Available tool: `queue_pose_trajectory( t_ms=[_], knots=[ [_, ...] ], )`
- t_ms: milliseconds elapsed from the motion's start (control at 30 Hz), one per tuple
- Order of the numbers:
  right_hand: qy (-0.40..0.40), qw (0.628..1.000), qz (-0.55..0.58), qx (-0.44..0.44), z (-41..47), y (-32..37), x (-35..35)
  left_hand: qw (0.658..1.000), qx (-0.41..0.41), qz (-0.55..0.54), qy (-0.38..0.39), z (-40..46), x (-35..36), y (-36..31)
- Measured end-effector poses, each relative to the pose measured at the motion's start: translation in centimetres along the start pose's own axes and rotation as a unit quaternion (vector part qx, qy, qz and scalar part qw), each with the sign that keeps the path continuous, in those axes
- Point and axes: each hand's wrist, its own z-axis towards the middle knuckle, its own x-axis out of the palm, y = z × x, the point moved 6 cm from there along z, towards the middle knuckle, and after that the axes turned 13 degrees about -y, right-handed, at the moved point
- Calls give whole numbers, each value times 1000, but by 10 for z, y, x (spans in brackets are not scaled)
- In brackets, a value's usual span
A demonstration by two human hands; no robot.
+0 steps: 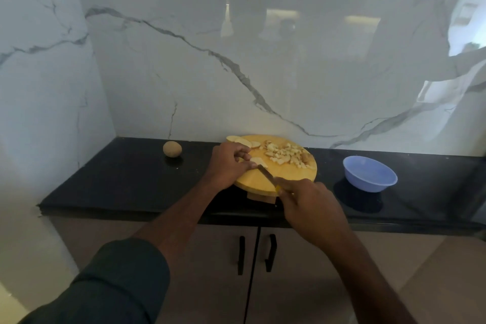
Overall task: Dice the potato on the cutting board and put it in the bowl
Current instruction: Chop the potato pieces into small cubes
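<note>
A round wooden cutting board (286, 175) lies on the black counter. My left hand (227, 164) pinches a pale potato slice (259, 161) at the board's left side. My right hand (306, 198) grips a knife (267, 175) by its yellow handle, and the blade tip touches that slice. A heap of diced potato (285, 156) covers the board's far right part. A few uncut slices (243, 141) lie at the board's far left edge. The blue bowl (369, 177) stands to the right of the board, with nothing visible inside.
A whole unpeeled potato (172, 148) sits on the black counter (126, 179) left of the board. A marble wall rises right behind the counter. Cabinet doors with black handles (271, 252) are below the counter's front edge.
</note>
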Motion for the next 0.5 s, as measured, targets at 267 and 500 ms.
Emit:
queue_pose_trajectory(
  t_ms=[267,500],
  knots=[
    [-77,996,42,29,17,9,7,1000,-7,-20,-4,-2,-4,6],
    [-73,997,16,18,21,18,26,999,-13,-31,-13,-2,-5,8]
  ],
)
